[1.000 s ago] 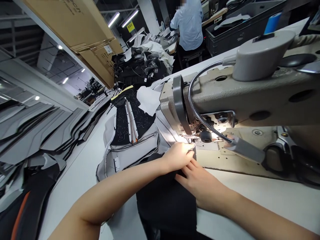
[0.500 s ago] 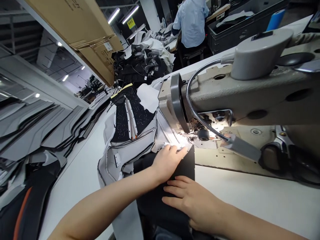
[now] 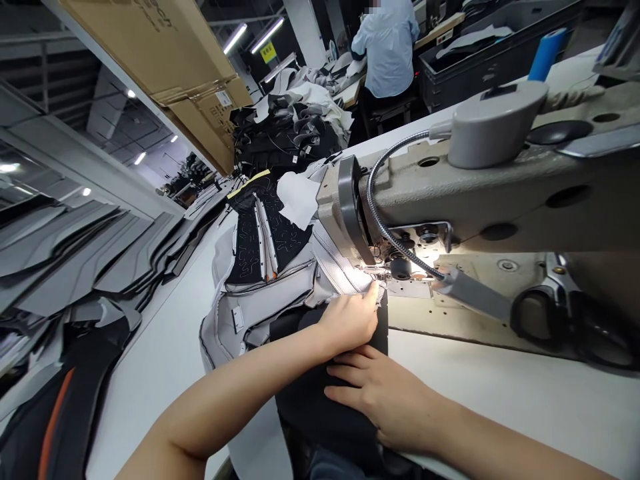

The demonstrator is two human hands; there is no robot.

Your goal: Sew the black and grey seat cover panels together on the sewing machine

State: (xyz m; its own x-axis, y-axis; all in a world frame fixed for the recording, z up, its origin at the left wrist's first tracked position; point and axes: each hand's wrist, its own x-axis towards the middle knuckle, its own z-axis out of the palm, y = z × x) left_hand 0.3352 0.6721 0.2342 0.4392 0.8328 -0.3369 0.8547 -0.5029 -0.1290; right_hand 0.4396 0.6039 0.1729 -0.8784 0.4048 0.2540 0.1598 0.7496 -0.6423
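My left hand point(image 3: 350, 321) is closed at the edge of a light grey sewn fabric cover point(image 3: 270, 293), its forefinger pointing towards the lit needle area of a sewing machine point(image 3: 400, 267). Its fingertips press on the cloth there; the thumb is hidden. My right hand point(image 3: 373, 393) lies flat with fingers apart on a black fabric panel point(image 3: 320, 407), just below the left hand. The cover stretches away to the left of the machine head, with a black stitched section point(image 3: 250, 247) and a white piece point(image 3: 299, 199) on it.
Black-handled scissors point(image 3: 555, 313) lie on the machine bed at right. Stacked grey panels point(image 3: 65, 257) stand at left, near a black piece with an orange stripe point(image 3: 55, 420). Behind are a fabric pile point(image 3: 295, 127), cardboard boxes point(image 3: 165, 60), a dark bin point(image 3: 460, 73) and a seated person point(image 3: 387, 50).
My left hand has shifted slightly right and down, and its fingers have drawn in with the forefinger stretched forward. My right hand stays on the black panel. The view has turned slightly.
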